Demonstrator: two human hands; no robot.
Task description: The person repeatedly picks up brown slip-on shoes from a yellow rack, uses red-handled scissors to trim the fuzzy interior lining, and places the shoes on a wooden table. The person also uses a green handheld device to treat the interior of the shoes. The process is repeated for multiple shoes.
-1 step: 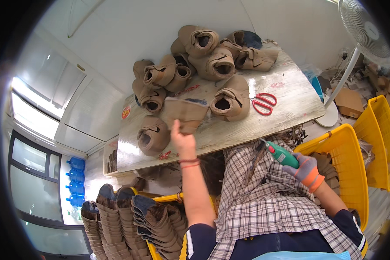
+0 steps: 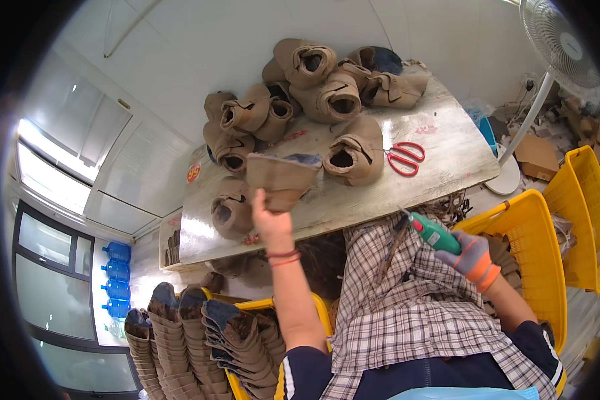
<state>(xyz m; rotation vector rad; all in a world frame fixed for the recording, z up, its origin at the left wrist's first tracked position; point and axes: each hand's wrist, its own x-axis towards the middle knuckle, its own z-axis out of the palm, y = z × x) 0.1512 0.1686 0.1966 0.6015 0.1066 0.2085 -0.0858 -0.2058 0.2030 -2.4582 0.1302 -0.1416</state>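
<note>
My bare left hand (image 2: 272, 230), with red cords at the wrist, is closed on the lower edge of a tan shoe upper (image 2: 281, 179) with a dark blue lining. It holds the upper above the near left part of the table (image 2: 407, 193). In my right hand (image 2: 475, 257), which wears a grey and orange glove, is a green handheld power tool (image 2: 435, 235) with a thin metal tip pointing up and left, over my lap. Another shoe upper (image 2: 235, 210) stands just left of the held one, and one more (image 2: 355, 152) stands to its right.
Several shoe uppers (image 2: 337, 100) are heaped along the table's far side. Red-handled scissors (image 2: 407, 160) lie at its right. Stacks of uppers (image 2: 173, 333) stand at lower left by a yellow basket (image 2: 323, 317). Another yellow basket (image 2: 543, 267) and a white fan (image 2: 559, 43) are at right.
My left hand has moved a little left and toward me, and the shoe upper in it has tipped slightly. My right hand with the power tool has hardly moved.
</note>
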